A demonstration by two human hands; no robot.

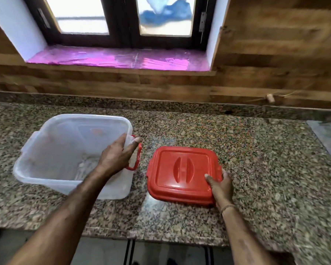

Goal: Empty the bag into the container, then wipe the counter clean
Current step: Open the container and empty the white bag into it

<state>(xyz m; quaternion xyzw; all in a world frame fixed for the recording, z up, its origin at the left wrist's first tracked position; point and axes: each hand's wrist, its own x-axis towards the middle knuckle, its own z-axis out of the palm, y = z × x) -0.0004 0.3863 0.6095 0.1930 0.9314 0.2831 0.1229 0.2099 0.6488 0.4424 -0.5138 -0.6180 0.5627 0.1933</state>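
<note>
The head view, the only 1 given, showed what looked like the preparing step. The container [36,180] stood open on the left of the worktop [256,159], and its lid [182,169] lay flat just beside it on the right, not touching it. The left hand [118,155] had its grip curled over the container's right rim by the red handle [137,159], with 1 finger stretched along the outside. The right hand [221,186] pinched the lid's near right corner, thumb on top and the other fingers hidden under the edge. No bag was in view, so pouring had probably not begun. The next move likely called for letting go of the lid, fetching the bag and bringing its mouth over the wide opening. The container was milky, translucent plastic, squarish with rounded corners, with a pale smear at the bottom too blurred to identify. The lid was glossy red hard plastic with a raised border and 2 moulded crescents at its centre. The worktop was polished speckled granite.
</note>
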